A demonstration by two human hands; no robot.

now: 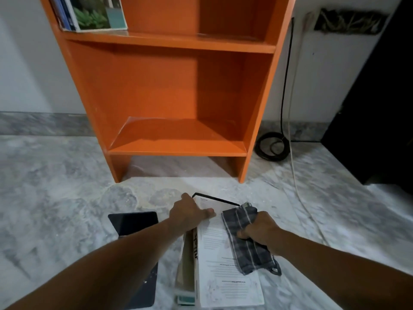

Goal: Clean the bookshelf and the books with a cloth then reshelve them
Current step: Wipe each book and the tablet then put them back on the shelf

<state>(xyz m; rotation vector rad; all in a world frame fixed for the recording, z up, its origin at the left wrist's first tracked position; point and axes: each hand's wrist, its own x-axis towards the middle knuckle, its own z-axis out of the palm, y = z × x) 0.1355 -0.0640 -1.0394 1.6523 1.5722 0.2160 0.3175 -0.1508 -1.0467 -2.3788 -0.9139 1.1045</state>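
Observation:
An orange bookshelf (169, 90) stands on the marble floor ahead of me, its lower compartment bare. A few books (89, 14) lean on its upper shelf at the left. On the floor in front of me lies a stack of books topped by a white book (223, 260). My left hand (190, 212) grips the white book's far left corner. My right hand (261, 231) presses a grey checked cloth (248, 240) onto the book's right side. A dark book (136, 222) lies flat to the left, partly hidden by my left forearm.
A coiled black cable (271, 145) and a white cord (297, 180) lie on the floor right of the shelf. A dark piece of furniture (380, 121) stands at the far right. A grey skirting runs along the white wall.

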